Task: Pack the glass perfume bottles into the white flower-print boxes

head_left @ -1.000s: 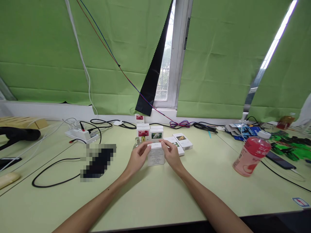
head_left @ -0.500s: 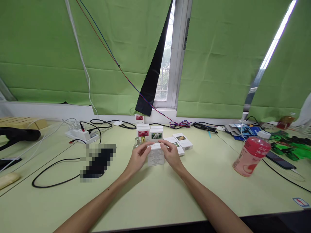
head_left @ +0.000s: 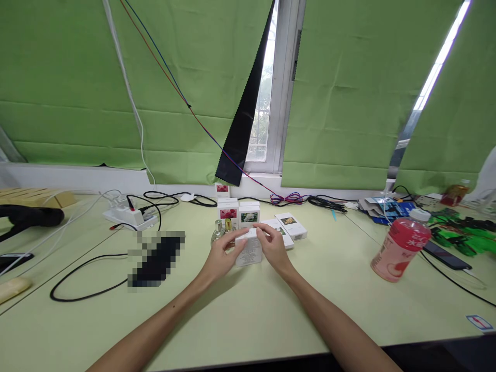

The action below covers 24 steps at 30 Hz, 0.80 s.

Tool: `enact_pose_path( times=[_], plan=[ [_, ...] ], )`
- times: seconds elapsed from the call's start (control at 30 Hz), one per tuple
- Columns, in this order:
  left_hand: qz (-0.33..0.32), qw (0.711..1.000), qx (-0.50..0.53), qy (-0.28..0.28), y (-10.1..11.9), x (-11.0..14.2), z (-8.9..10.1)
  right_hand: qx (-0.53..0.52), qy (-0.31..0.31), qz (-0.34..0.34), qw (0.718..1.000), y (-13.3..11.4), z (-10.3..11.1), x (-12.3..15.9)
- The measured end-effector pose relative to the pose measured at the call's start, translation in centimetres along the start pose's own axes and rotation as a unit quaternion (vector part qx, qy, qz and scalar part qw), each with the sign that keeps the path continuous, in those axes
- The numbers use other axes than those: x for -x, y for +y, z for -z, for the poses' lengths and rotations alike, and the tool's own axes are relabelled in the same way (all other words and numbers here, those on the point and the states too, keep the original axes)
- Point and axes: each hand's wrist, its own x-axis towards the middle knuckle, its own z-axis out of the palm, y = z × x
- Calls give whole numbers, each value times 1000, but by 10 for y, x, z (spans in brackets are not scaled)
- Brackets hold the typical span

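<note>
"水" on pink bottle (head_left: pixel 401 248)

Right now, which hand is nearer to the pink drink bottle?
Right. The right hand touches the white box from the right, left of the pink bottle; the left hand is at the box's left side, farther away.

Over by the window (head_left: pixel 263 108), green blinds (head_left: pixel 349 103) hang on both sides, and red and blue wires (head_left: pixel 189 106) slant down across the left one. On the pale table (head_left: pixel 248 325), a white power strip (head_left: pixel 129 216) sits at left with plugs in it. Toward the right a pink drink bottle (head_left: pixel 401 248) leans, a dark phone (head_left: pixel 445 256) lying just beyond it near green items (head_left: pixel 461 235).
</note>
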Motion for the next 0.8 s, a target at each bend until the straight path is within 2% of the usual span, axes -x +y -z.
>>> enact_pose_path(
  times=[0.2, 0.3, 0.6, 0.8],
  plan=[
    [-83, 990, -117, -7, -1, 4, 3, 31, 37, -4, 999, -3, 0, 2],
    [-101, 985, -141, -20, 1, 5, 4, 45, 48, -12, 998, -2, 0, 2],
    [-61, 988, -71, -123, 1, 12, -6, 60, 46, 25, 997, 0, 0, 2],
    [-43, 989, -60, -132, 0, 13, -7, 66, 8, 33, 997, -9, 0, 4]
  ],
)
